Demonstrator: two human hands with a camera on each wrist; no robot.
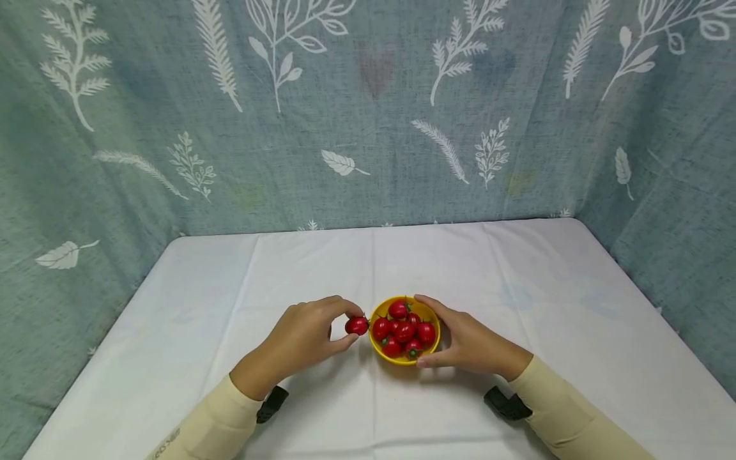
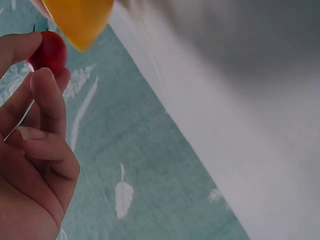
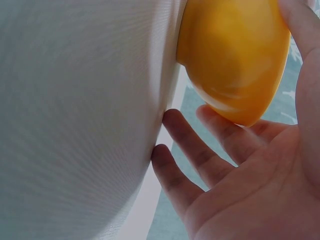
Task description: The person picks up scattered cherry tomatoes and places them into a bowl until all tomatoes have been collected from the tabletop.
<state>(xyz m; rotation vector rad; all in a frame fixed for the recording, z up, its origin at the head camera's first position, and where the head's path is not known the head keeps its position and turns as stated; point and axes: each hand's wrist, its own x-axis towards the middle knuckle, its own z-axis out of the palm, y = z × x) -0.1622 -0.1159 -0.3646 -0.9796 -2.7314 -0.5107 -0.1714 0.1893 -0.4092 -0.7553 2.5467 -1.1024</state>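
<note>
Between thumb and fingertips, my left hand pinches a red cherry tomato, held just left of a yellow bowl. In the left wrist view the tomato appears below the bowl's edge, its dark stem showing. Several more cherry tomatoes with green stems fill the bowl, which stands upright on the table. From the right side, my right hand holds the bowl with thumb and forefinger spread around its wall. Other fingers of that hand extend beneath the bowl's side, two tips near the cloth.
A white cloth covers the table, with fold lines running across it. Blue-green curtains with white leaf prints hang behind the table and at both sides. Black wrist straps sit below both forearms.
</note>
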